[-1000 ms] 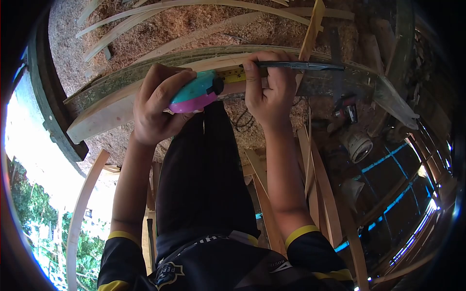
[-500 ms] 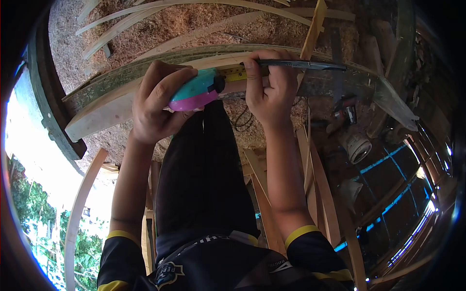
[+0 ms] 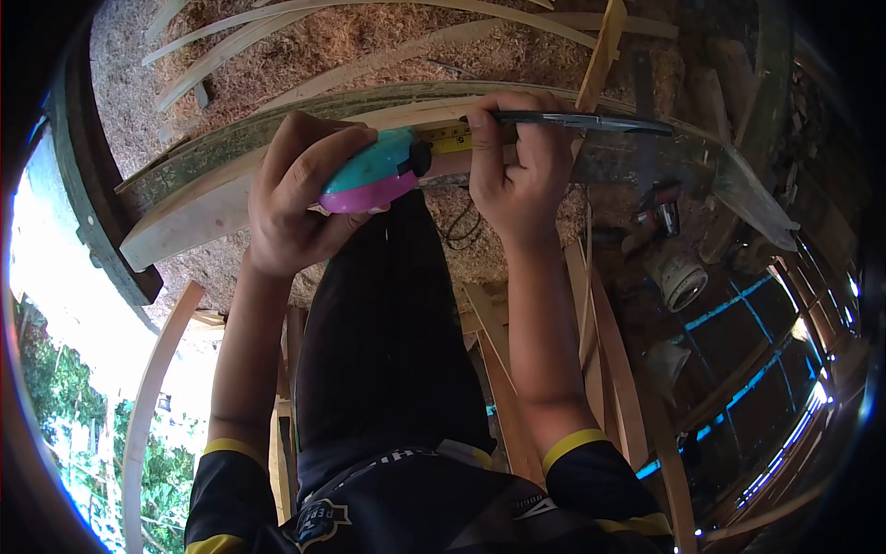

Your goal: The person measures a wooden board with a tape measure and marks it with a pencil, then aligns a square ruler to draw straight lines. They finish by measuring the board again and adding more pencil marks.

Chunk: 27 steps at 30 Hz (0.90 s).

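Note:
My left hand is wrapped round a teal and pink tape measure, holding it over a pale wooden board. A short length of yellow tape blade runs out of its case toward my other hand. In my right hand is a dark, slim pencil-like marker, its tip pointing left near the blade and the board. The far end of the blade is hidden behind my right fingers. The board lies along a weathered beam.
Curved wood strips lie on the shavings-covered ground at the top. An upright pale stick leans beyond my right hand. On the right are a power tool, a white bucket and a clear plastic bag.
My right hand and the marker have shifted very slightly to the right. The left hand and tape measure are almost where they were.

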Tool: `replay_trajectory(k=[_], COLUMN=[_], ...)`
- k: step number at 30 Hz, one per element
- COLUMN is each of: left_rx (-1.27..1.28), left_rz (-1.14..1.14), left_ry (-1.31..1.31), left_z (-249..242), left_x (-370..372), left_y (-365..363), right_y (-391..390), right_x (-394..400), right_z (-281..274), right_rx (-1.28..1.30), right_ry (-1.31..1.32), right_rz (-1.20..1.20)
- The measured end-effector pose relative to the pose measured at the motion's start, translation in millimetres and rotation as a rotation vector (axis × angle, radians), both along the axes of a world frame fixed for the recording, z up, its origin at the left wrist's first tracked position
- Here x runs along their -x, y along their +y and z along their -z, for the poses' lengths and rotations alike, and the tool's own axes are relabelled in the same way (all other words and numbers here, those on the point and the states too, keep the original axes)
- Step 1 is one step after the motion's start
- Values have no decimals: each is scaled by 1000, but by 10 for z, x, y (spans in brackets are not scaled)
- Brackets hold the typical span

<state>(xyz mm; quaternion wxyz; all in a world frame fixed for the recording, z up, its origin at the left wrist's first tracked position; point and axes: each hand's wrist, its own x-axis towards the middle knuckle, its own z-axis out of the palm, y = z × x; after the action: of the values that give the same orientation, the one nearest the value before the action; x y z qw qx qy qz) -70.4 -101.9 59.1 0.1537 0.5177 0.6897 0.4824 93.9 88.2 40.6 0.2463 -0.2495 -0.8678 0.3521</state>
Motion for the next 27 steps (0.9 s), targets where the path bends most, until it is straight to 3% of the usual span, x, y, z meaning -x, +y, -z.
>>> replay_trajectory(k=[27], left_rx=[-7], left_rz=[-9], left_ry=[-16], left_z=[6], left_x=[5], left_y=[5], right_y=[11], right_x=[12], right_z=[8], right_rx=[0], right_ry=[24], right_rz=[-5])
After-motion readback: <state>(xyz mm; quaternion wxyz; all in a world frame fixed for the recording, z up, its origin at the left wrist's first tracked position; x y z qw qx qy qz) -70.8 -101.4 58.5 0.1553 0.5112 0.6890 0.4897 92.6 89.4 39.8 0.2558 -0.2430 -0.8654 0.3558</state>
